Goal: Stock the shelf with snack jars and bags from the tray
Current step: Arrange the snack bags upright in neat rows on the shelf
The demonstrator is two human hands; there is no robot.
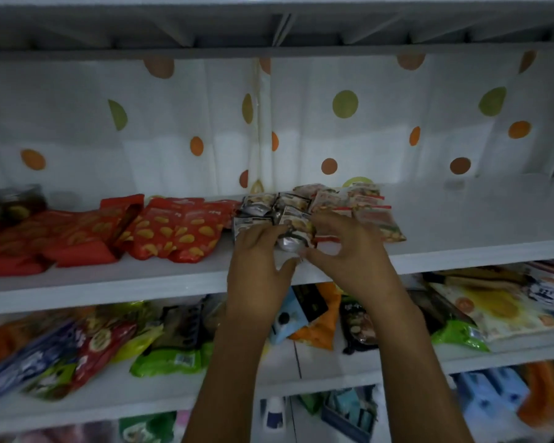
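Both my hands reach up to the white shelf (461, 231). A pile of silver snack packets (274, 212) lies at its middle. My left hand (259, 251) grips the front silver packet (290, 243) from the left, fingers curled over it. My right hand (346, 244) touches the same packet from the right, thumb low and fingers arched over the pile. Just right of the pile lie clear packets with red strips (370, 207). Red bags with yellow chip prints (173, 231) lie to the left. No tray is in view.
A dark jar (12, 203) stands blurred at the shelf's far left. A dotted white curtain (333, 123) hangs behind. The shelf below holds several mixed bags, green (170, 359), orange (320, 321) and yellow-white (499, 308). Bare shelf surface shows at the right.
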